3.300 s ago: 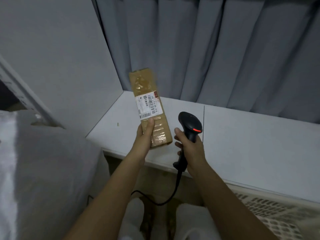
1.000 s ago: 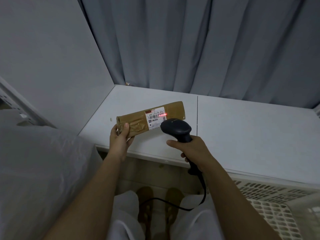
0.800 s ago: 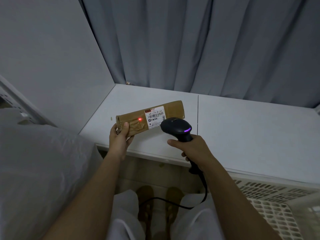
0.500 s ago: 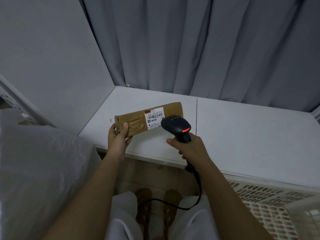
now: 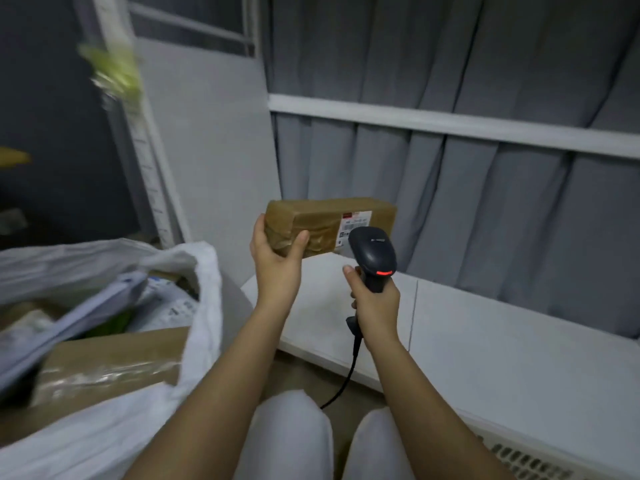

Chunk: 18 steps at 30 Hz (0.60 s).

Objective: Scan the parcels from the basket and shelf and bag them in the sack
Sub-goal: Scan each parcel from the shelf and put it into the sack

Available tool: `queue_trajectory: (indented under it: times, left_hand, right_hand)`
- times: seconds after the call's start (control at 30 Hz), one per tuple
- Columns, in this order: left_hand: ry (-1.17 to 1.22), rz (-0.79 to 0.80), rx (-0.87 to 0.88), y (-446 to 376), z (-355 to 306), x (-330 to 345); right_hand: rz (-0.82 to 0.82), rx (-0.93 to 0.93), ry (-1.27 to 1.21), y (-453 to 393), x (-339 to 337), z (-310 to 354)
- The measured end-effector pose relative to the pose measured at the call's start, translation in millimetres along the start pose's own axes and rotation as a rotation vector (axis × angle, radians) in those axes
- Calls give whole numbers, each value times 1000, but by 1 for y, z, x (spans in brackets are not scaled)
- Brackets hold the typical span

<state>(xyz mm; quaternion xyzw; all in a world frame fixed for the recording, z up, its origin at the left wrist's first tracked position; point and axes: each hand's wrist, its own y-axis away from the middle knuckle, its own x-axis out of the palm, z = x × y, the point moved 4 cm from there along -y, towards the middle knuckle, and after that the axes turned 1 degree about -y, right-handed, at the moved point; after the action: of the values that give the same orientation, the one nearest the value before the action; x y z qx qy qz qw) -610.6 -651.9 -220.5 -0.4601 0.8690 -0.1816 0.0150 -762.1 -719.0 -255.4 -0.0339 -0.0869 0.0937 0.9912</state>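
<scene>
So the long brown cardboard parcel wrapped in clear tape (image 5: 329, 225) was up in the middle of the frame, held sideways off the shelf. The left hand (image 5: 277, 252) gripped its left end, thumb across the front and fingers behind. The right hand (image 5: 372, 301) was wrapped round the handle of the black corded barcode scanner (image 5: 372, 254), red light showing, right below the white label (image 5: 355, 225).

My guess: it's light, since one hand held it by the end without sagging, and stiff enough to keep its shape. That glossy tape probably makes it a bit slick, so grabbing nearer the middle seems safer for the drop.

The white woven sack (image 5: 204, 306) sat open at lower left with other parcels inside. White shelf board (image 5: 485, 344) below, grey curtain (image 5: 485, 202) behind, and a white slotted basket (image 5: 540, 462) at the bottom right corner.
</scene>
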Motion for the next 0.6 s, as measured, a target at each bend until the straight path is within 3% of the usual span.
queue_trajectory:
  times: [0.17,0.3,0.43,0.6]
  left_hand:
    - [-73,-112,173,11,-105,-77]
    - [-227,-261,272,26,-164,-163]
    - [-384,-359,295,41,-183,-244]
    - [-544,-423,263,60,-176,-309]
  right_hand:
    - [131,-62,-69,49,54,75]
    - [260,-26,-24,83,106,97]
    - [418,18,130,106,151,85]
    - [424,-140,417,111,185,58]
